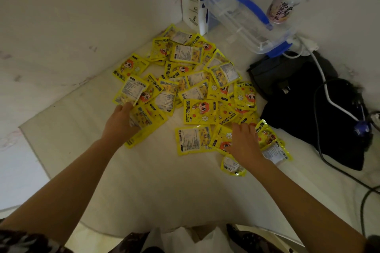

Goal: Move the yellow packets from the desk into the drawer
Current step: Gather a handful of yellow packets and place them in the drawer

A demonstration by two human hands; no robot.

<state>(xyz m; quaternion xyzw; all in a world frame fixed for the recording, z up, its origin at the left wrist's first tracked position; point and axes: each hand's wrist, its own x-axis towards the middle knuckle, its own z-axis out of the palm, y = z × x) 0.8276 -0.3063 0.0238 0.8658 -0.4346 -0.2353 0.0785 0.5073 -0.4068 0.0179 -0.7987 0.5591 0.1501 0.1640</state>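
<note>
Both hands are down on the spread of yellow packets [185, 88] on the tabletop [144, 181], left hand [120, 122] pinching a packet at its edge, right hand [243, 141] flat and spread, so I'd rake them inward into one stack before lifting.

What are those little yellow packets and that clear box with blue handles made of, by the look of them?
The yellow packets look like thin, glossy plastic film: light glints off them and their edges crinkle. The clear box with blue handles seems to be rigid, see-through plastic, since the wall shows through it; its blue handles look like opaque, smooth plastic.
</note>
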